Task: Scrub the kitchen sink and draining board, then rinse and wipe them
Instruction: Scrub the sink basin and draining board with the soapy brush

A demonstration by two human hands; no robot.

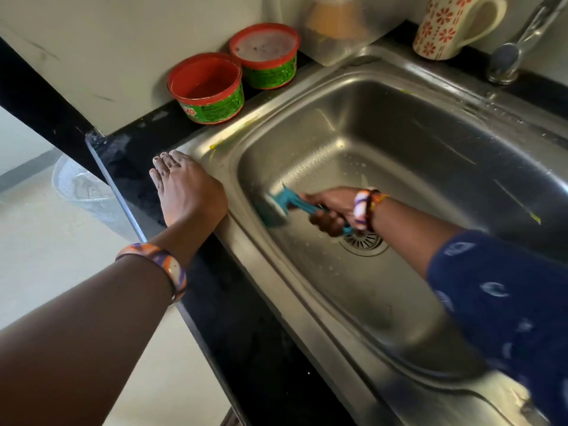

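Observation:
A stainless steel sink (399,124) fills the middle of the view, with a round drain (362,242) in its floor. My right hand (330,210) is inside the basin and grips the handle of a teal scrub brush (276,207). The brush head presses against the basin's left wall. My left hand (184,189) rests flat, fingers straight, on the sink's left rim and the black counter. Yellow smears mark the rim at the left (233,130) and the right wall. The draining board's near corner (498,395) shows at the bottom right.
Two red-rimmed green tubs (209,90) (267,56) stand on the black counter (233,318) behind the sink's left corner. A clear plastic container (341,29), a patterned mug (445,26) and the tap base (507,59) line the back. The counter edge drops to the floor at left.

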